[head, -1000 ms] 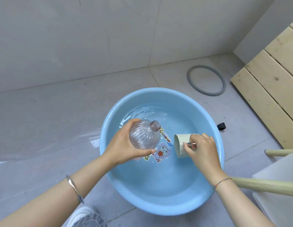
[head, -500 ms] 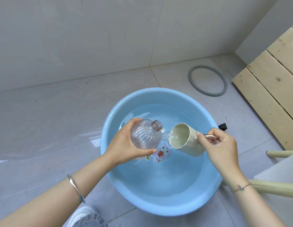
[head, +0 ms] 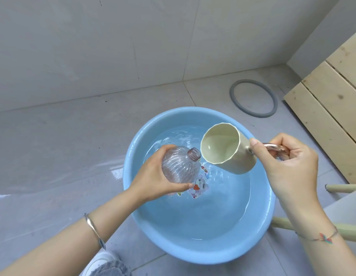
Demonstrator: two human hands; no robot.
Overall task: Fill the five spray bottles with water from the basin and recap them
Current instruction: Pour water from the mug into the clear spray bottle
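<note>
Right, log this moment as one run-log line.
left hand: holds uncapped bottle | right hand: holds cup tilted toward bottle mouth | both over basin

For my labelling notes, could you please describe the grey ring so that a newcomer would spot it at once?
Find the blue basin on the tiled floor. Beyond its far right rim, towards the wooden slats, lies the grey ring. It is the only flat hoop, with bare tile showing through its middle.

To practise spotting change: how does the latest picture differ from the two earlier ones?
The right hand raised the cream cup out of the blue basin and brought its rim beside the bottle mouth. The left hand, bottle and basin stayed put.
</note>
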